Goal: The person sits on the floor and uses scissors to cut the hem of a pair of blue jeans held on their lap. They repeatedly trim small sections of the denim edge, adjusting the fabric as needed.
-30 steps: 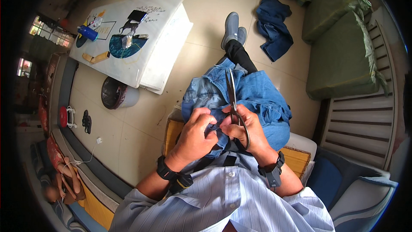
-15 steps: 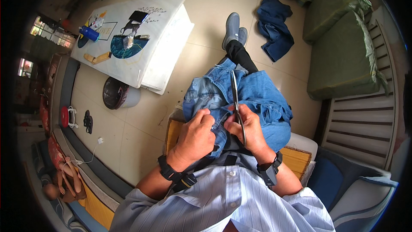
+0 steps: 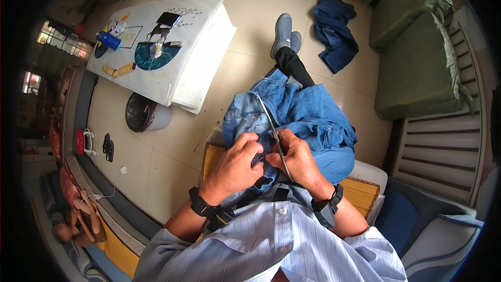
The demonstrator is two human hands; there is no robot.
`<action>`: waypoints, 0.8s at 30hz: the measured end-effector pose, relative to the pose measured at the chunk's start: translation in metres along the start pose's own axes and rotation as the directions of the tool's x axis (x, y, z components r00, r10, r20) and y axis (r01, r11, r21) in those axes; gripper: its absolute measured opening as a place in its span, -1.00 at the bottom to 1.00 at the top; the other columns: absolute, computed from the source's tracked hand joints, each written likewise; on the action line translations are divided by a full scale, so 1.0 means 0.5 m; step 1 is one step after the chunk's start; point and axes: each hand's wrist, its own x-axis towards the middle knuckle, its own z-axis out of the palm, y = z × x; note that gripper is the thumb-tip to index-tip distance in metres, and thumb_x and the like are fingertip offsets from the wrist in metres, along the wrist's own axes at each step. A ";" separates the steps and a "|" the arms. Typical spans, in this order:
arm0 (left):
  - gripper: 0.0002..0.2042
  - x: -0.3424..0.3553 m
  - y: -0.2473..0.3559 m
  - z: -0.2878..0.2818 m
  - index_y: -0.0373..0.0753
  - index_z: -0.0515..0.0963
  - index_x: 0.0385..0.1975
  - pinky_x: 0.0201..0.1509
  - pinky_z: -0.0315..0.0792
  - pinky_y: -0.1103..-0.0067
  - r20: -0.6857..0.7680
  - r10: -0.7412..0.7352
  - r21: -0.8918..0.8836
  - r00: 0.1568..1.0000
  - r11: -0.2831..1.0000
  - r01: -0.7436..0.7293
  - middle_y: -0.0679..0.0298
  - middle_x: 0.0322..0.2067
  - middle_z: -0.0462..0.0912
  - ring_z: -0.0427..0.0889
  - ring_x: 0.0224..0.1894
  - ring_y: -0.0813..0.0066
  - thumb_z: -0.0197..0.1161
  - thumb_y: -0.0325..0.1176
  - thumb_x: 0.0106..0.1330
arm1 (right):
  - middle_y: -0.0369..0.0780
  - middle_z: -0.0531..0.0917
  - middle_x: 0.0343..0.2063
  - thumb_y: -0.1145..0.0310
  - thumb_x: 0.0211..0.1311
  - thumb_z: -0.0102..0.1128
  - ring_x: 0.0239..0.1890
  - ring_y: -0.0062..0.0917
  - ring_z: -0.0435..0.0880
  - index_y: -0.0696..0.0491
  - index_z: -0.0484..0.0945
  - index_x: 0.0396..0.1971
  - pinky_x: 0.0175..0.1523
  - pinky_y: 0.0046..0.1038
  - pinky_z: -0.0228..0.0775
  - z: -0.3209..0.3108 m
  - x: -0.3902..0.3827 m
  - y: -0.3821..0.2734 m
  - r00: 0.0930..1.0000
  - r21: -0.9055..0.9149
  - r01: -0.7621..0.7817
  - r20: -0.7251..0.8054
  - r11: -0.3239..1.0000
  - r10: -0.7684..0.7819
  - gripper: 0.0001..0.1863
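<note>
Across my lap lies a pair of blue denim jeans (image 3: 321, 120), bunched up and faded pale on the left. My left hand (image 3: 234, 164) is curled over the near part of the denim, thumb and forefinger bent around a fold; the fingertips are partly hidden. Close beside it, my right hand (image 3: 298, 161) grips a pair of long metal scissors (image 3: 266, 110), seen edge-on. Their thin blades point away and to the left over the denim, and the handle end lies against my palm.
A white-covered table (image 3: 201, 68) stands at the far left, with a blue bottle (image 3: 108, 40) on it. Beneath its near edge is a lined bin (image 3: 160, 118). Dark jeans (image 3: 334, 31) lie on the floor. Green-covered furniture (image 3: 417, 68) is at right; another person (image 3: 86, 222) is at lower left.
The scissors have swung left, from nearly straight ahead to a slant across the denim. My right hand has shifted slightly left, and my left fist has loosened, its thumb now showing.
</note>
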 end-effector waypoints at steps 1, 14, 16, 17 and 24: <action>-0.76 -0.001 0.002 -0.001 -0.38 0.52 -0.18 0.12 0.57 0.18 0.010 -0.007 0.000 1.000 1.000 0.007 -0.14 0.08 0.56 0.64 0.04 -0.23 0.31 -0.62 0.13 | -0.18 0.62 -0.48 0.53 0.02 0.45 -0.42 -0.55 0.59 0.21 0.56 0.02 -0.27 -0.42 0.47 -0.001 0.000 -0.001 1.000 0.006 -0.019 0.021 1.000 0.019 -0.51; -0.78 -0.012 -0.015 -0.024 -0.38 0.56 -0.11 0.09 0.61 0.24 0.014 -0.024 0.012 1.000 1.000 0.024 -0.13 0.04 0.61 0.70 -0.03 -0.14 0.18 -0.66 0.26 | -0.38 0.62 -0.41 0.60 0.02 0.40 -0.38 -0.72 0.55 0.15 0.56 0.08 -0.26 -0.59 0.40 -0.027 0.018 -0.029 0.974 0.284 -0.059 0.224 0.957 -0.007 -0.47; -0.79 -0.006 -0.016 -0.031 -0.37 0.57 -0.10 0.05 0.61 0.31 -0.047 -0.002 -0.078 0.999 0.997 -0.002 -0.08 0.04 0.62 0.71 -0.05 -0.02 0.22 -0.65 0.28 | -0.36 0.61 -0.42 0.62 0.02 0.37 -0.39 -0.71 0.55 0.18 0.54 0.09 -0.31 -0.58 0.39 -0.029 0.020 -0.029 0.980 0.285 -0.039 0.196 0.958 -0.019 -0.47; -0.79 -0.004 -0.012 -0.034 -0.36 0.57 -0.10 0.03 0.61 0.34 -0.078 0.007 -0.122 0.997 0.992 -0.016 -0.06 0.05 0.63 0.72 -0.06 0.05 0.23 -0.64 0.29 | -0.35 0.61 -0.42 0.63 0.02 0.35 -0.40 -0.70 0.55 0.20 0.53 0.10 -0.33 -0.58 0.38 -0.028 0.021 -0.028 0.983 0.285 -0.028 0.182 0.958 -0.025 -0.46; -0.68 -0.005 0.006 -0.011 -0.28 0.57 -0.09 -0.02 0.60 0.36 -0.081 -0.068 -0.059 0.994 0.996 0.064 -0.06 0.04 0.60 0.70 -0.02 0.08 0.33 -0.63 0.12 | -0.37 0.61 -0.41 0.61 0.03 0.40 -0.36 -0.71 0.56 0.18 0.54 0.09 -0.28 -0.60 0.39 -0.018 0.029 -0.030 0.988 0.285 0.001 0.151 0.958 -0.046 -0.47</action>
